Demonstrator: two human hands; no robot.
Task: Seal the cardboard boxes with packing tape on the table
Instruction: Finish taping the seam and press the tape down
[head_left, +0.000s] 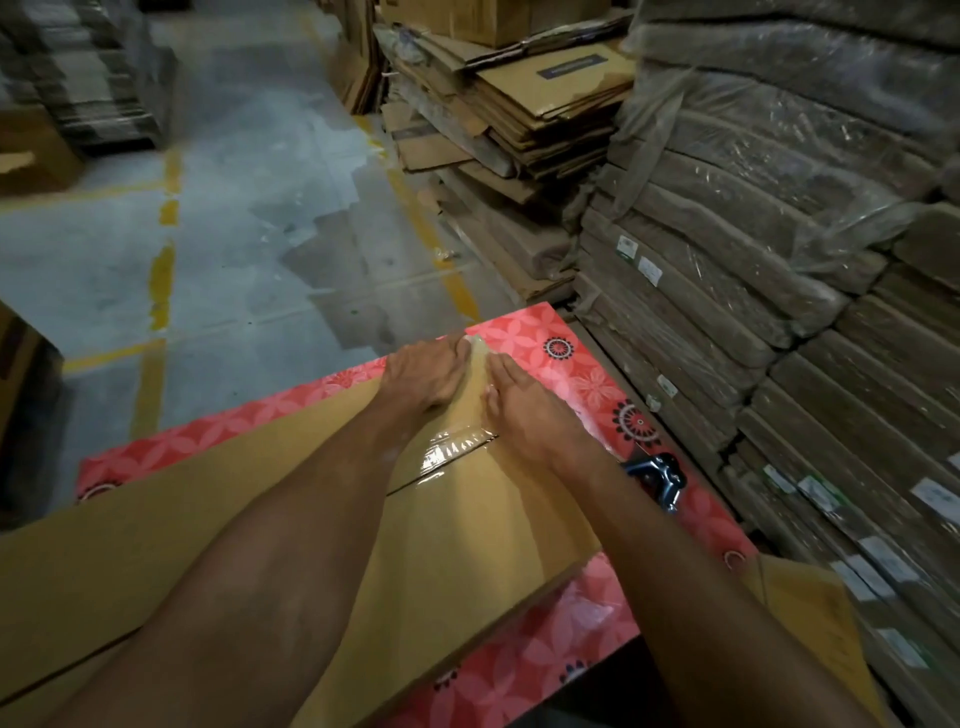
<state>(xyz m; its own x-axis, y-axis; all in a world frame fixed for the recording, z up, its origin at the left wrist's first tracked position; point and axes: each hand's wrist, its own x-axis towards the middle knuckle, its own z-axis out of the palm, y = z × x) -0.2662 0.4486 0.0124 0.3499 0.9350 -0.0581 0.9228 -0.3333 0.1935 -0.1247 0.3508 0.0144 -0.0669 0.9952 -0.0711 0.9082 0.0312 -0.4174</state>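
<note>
Stacks of flattened cardboard (727, 249) crowd the concrete floor beside the red flowered worktop (571, 358), where the cardboard box (208, 525) lies. At the box's far end, the left hand (426, 371) and right hand (519, 402) press flat, fingers straight, either side of the clear packing tape (457, 449) along its seam. Just right of the box lies a blue metal tool (655, 475).

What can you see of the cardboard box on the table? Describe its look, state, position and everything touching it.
The cardboard box is plain brown and wide, lying flat on the pink floral table, reaching past the picture's left edge. A thin seam crosses its top; glossy clear tape lies over it and runs to the far edge. The left hand and right hand press flat on either side of the tape.
</note>
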